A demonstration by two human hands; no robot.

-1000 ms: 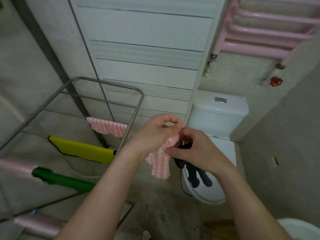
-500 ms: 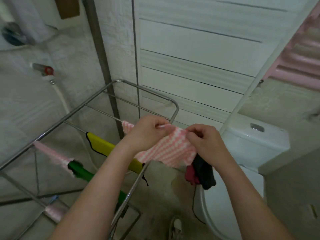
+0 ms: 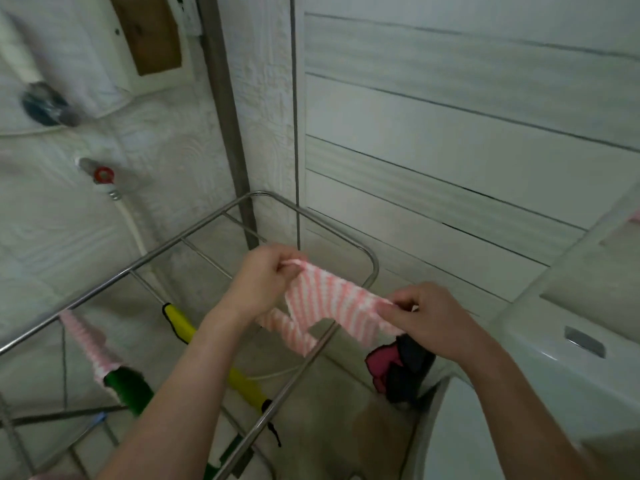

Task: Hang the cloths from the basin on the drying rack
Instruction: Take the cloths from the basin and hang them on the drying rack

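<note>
Head camera: I am reading this as the spreading step, with one cloth being opened out just before it goes over a bar. The left hand point(image 3: 266, 271) is pinching the upper corner of the pink striped cloth point(image 3: 329, 306). The right hand point(image 3: 426, 317) is pinching the opposite edge, so the cloth is stretching between them from 10 o'clock to 4 o'clock. Its lower flap is hanging toward 7 o'clock, across the near rail of the drying rack point(image 3: 375, 271). A bundle of dark and magenta cloths point(image 3: 405, 372) is hanging right under the right hand; I cannot tell how it is being held. On the rack, at 8 o'clock from the hands, a yellow cloth point(image 3: 183, 327), a green cloth point(image 3: 128, 386) and another pink cloth point(image 3: 86, 341) are already draping over bars. I am judging that the next move is to carry the taut cloth over a free bar toward 11 o'clock and lower it evenly. The basin is not showing.
</note>
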